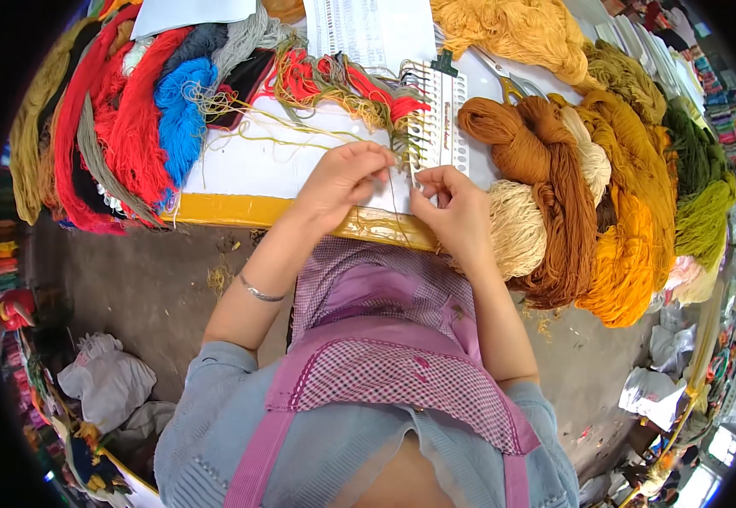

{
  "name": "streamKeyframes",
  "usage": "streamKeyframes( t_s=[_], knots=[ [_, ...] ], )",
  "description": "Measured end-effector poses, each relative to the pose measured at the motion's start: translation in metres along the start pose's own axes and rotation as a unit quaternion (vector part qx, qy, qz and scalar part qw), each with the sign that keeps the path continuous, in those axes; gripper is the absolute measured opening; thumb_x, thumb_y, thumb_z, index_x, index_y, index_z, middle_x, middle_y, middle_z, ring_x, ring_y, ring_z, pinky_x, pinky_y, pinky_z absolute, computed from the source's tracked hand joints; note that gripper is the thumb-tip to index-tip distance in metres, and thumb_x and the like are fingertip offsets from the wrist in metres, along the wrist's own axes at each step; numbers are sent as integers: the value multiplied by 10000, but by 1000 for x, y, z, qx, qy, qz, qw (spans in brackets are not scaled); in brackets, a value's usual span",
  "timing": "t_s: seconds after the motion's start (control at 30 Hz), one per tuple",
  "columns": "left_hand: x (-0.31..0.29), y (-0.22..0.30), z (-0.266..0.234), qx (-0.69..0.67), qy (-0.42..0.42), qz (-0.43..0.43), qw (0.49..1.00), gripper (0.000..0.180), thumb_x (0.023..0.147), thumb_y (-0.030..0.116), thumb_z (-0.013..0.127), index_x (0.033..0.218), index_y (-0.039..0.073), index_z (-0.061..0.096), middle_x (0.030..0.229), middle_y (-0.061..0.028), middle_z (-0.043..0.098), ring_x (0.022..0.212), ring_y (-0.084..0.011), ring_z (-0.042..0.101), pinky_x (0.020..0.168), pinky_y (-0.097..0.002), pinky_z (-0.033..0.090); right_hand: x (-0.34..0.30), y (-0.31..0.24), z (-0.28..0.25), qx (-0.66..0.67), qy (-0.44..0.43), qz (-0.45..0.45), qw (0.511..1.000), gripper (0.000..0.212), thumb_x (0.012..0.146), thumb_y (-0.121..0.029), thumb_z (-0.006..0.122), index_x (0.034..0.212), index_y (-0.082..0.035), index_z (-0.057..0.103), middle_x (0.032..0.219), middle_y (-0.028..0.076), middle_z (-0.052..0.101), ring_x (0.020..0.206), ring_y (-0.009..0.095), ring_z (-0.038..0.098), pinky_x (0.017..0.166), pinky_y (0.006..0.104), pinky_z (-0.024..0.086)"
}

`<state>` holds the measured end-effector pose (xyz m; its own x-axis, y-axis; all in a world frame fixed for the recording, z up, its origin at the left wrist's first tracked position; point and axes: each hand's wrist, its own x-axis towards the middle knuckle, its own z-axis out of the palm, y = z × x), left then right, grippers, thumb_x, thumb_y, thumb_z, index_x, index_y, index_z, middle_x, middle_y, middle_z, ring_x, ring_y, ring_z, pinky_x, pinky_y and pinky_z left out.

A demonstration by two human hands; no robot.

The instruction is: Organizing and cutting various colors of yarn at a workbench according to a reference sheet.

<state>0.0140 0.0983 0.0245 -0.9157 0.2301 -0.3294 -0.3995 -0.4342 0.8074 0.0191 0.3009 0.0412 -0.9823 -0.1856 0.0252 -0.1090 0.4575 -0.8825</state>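
Observation:
A white card (438,114) with rows of punched holes lies at the table's near edge, with bunches of coloured thread looped through its left-hand holes. My left hand (347,182) is beside the card's lower left, thumb and forefinger pinched on a thin strand of thread (395,199) that hangs toward the table edge. At the card's bottom edge my right hand (454,210) is closed, thumb and forefinger tips nearly together; what lies between them is too small to make out. Red, grey and olive threads (359,82) trail leftward from the card.
A black binder clip (444,63) grips the card's top. Scissors (512,82) lie behind brown skeins (554,186) and a cream skein (516,230) on the right. Red skeins (141,127) and a blue skein (183,114) drape at left. Printed sheets (372,30) lie at the back.

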Motion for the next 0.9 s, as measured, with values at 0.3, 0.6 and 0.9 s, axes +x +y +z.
streamKeyframes(
  t_s=[0.3,0.6,0.9],
  knots=[
    [9,-13,22,139,4,12,990,223,907,153,615,956,-59,662,846,-93,686,585,-129,637,552,-233,510,6,6,-2,86,-6,23,996,239,775,-94,703,987,6,659,732,-34,579,596,24,409,536,188,351],
    [2,-11,14,96,56,77,991,153,895,114,620,913,-31,665,845,-63,674,614,-73,565,567,-205,474,-1,6,0,51,0,10,999,252,758,-104,710,978,5,655,718,-6,599,569,39,420,523,209,365],
    [-2,0,28,160,-88,-58,982,229,920,178,566,1059,38,683,564,-3,548,416,-68,473,372,-184,321,-4,-14,4,-54,19,11,998,441,711,-135,749,1079,-14,539,644,10,480,574,101,432,528,268,383]
  ],
)
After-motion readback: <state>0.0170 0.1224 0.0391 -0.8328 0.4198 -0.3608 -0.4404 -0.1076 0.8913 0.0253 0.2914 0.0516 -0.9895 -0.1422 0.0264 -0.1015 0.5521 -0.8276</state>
